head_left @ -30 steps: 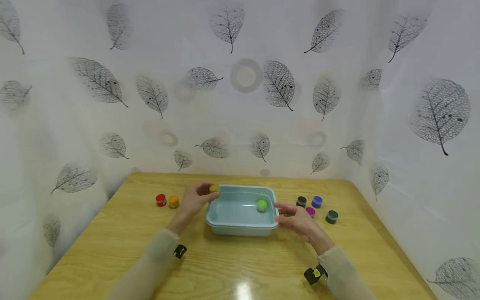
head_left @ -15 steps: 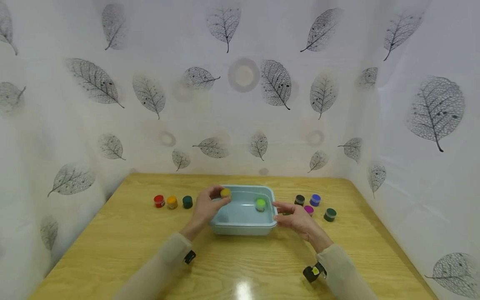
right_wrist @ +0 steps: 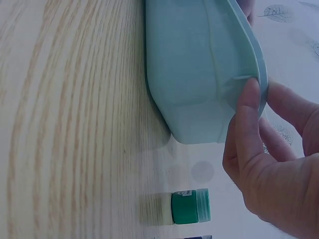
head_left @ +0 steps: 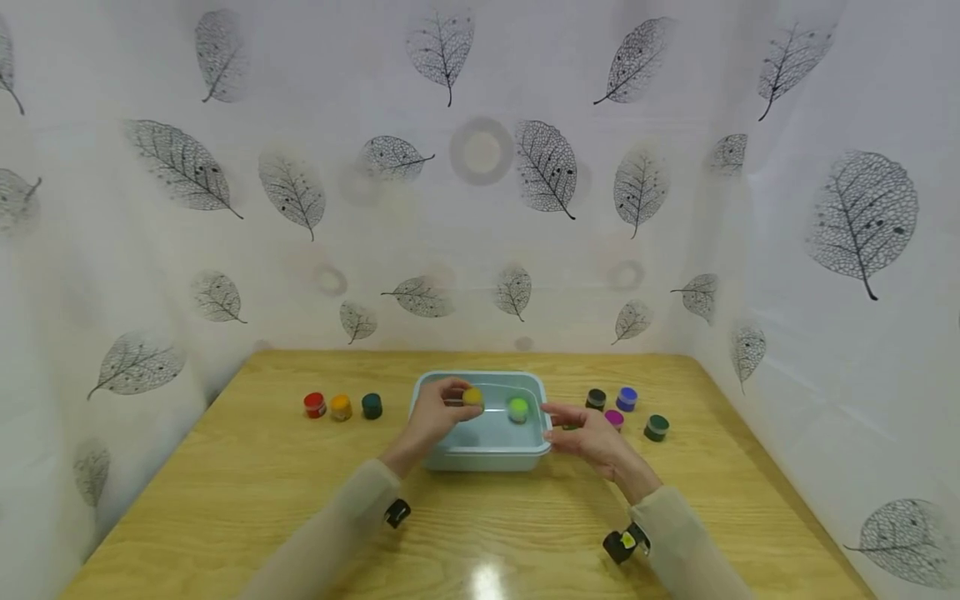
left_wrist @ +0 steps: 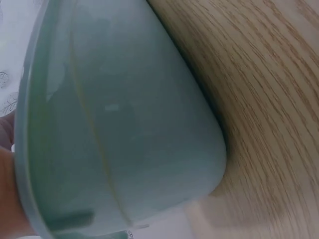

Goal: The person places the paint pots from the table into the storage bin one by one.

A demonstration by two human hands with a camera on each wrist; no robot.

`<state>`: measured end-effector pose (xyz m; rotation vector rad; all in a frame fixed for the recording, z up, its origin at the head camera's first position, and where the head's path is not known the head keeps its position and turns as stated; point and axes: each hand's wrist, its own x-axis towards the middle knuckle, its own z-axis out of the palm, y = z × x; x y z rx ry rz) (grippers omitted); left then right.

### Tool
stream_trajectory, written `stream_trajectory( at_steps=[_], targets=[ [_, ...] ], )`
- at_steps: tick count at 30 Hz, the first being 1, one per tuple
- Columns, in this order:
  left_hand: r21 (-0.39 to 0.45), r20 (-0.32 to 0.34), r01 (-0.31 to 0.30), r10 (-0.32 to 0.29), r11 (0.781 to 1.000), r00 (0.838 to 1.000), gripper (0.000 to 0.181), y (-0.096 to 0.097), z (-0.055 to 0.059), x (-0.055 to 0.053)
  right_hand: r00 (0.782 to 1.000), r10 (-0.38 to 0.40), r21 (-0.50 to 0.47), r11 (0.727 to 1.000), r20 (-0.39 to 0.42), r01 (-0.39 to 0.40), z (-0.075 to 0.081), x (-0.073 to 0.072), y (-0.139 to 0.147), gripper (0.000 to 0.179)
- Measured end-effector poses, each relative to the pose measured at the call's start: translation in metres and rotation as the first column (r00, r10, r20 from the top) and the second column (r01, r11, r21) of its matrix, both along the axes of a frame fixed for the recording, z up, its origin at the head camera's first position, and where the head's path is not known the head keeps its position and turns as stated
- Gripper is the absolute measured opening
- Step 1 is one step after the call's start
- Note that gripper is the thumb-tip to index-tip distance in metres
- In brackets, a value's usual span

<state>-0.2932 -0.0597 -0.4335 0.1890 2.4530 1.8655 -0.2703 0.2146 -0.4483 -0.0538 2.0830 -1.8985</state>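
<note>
A pale blue-green plastic basin (head_left: 487,461) stands on the wooden table. My left hand (head_left: 435,414) pinches a small yellow-topped paint jar (head_left: 472,397) over the left half of the basin's inside. Much of that jar is covered by the fingers. In the left wrist view the basin's wall (left_wrist: 134,114) hides the jar and most of the hand. A light green paint jar (head_left: 518,409) sits inside the basin toward the right. My right hand (head_left: 596,437) grips the basin's right rim, with thumb and fingers on either side of it in the right wrist view.
Left of the basin stand a red jar (head_left: 314,405), an orange jar (head_left: 341,407) and a dark teal jar (head_left: 372,406). To the right are black (head_left: 596,399), blue (head_left: 627,398), magenta (head_left: 614,418) and dark green jars (head_left: 656,427). A green jar (right_wrist: 191,206) stands near my right hand.
My left hand has carried the yellow jar rightward from the basin's left rim to over its inside, uncovering the dark teal jar. The right hand keeps its hold on the rim.
</note>
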Motion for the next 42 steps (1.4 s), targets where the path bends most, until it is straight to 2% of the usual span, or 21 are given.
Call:
stream_trajectory(
  at_steps=[5,9,15,18,23,26,30,33,38,42],
  targets=[
    [-0.011,0.011,0.019,-0.019,1.0,1.0,0.039,0.004,0.0,-0.002,1.0,0.007,-0.004,1.0,-0.007,-0.007,0.001,0.0,-0.001,0.059],
    [-0.057,0.024,0.084,-0.083,0.995,0.996,0.039,0.007,0.0,-0.004,1.0,0.011,-0.006,1.0,-0.012,-0.012,0.001,0.0,-0.001,0.06],
    [-0.04,0.045,0.178,-0.177,0.983,0.983,0.035,0.011,-0.003,-0.007,1.0,0.024,-0.013,1.0,-0.018,-0.024,0.0,0.001,0.001,0.061],
    [-0.023,0.049,0.188,-0.187,0.982,0.981,0.037,0.015,-0.006,-0.009,0.999,0.03,-0.018,0.999,-0.02,-0.03,-0.001,0.001,0.002,0.061],
    [-0.021,0.091,0.164,-0.162,0.986,0.983,0.044,0.023,-0.007,-0.013,0.999,0.044,-0.022,0.999,-0.012,-0.045,0.0,0.001,0.0,0.061],
    [-0.015,0.113,0.201,-0.199,0.979,0.974,0.045,0.027,-0.009,-0.016,0.999,0.039,-0.029,0.999,-0.011,-0.039,0.001,0.001,-0.001,0.061],
    [0.011,0.135,0.275,-0.274,0.961,0.952,0.038,0.035,-0.009,-0.02,0.999,0.033,-0.02,0.999,-0.023,-0.034,0.001,0.001,0.0,0.061],
    [-0.022,0.138,0.287,-0.281,0.958,0.95,0.035,0.039,-0.011,-0.022,0.999,0.037,-0.015,0.999,-0.028,-0.038,0.0,0.001,0.001,0.06],
    [-0.143,0.122,0.265,-0.249,0.953,0.961,0.035,0.046,-0.015,-0.023,0.998,0.049,-0.015,0.999,-0.026,-0.05,-0.002,0.0,0.002,0.06],
    [-0.189,0.121,0.257,-0.237,0.948,0.964,0.034,0.05,-0.016,-0.023,0.998,0.049,-0.011,0.999,-0.03,-0.049,-0.003,0.0,0.002,0.061]
  ],
)
